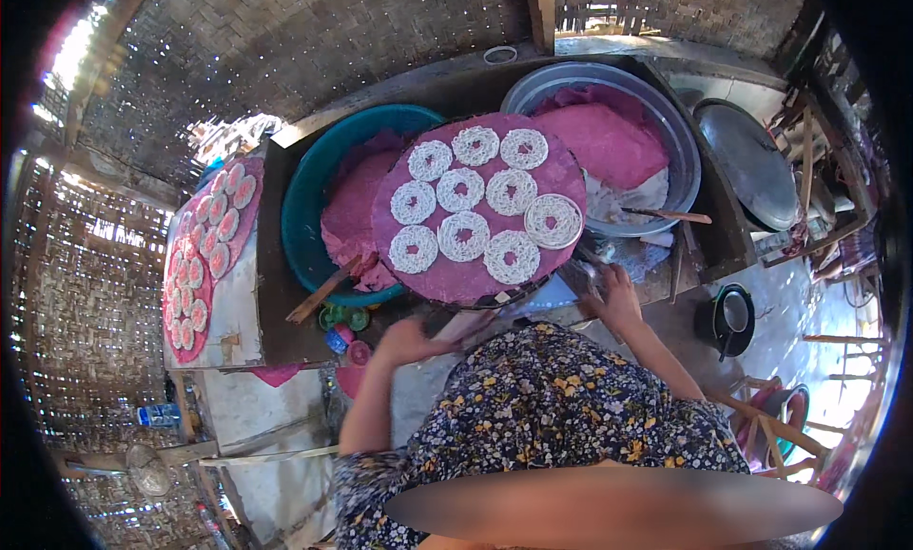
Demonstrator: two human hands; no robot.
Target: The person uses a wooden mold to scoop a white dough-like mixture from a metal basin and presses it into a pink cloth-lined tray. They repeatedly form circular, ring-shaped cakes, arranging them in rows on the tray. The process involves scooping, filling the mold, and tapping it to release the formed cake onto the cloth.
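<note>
A round tray covered in pink cloth point(485, 174) sits across two basins in front of me. Several white rings of strand-like dough point(463, 236) lie on it, each with a small hole in the middle. Around the rightmost one is a thin round hoop point(581, 222). My left hand point(411, 343) is below the tray's near left edge, its fingers stretched toward a pale flat piece point(468, 324); whether they touch it I cannot tell. Near crumpled clear plastic point(632, 257), at the tray's near right, my right hand point(613, 298) reaches forward with fingers apart.
A teal basin point(297, 217) with pink cloth and a wooden-handled tool point(323, 291) stands left. The grey basin point(692, 160) at right holds pink cloth, white material and a stick point(666, 214). Pink-and-white rounds point(217, 208) lie far left. A dark bucket point(711, 322) stands right.
</note>
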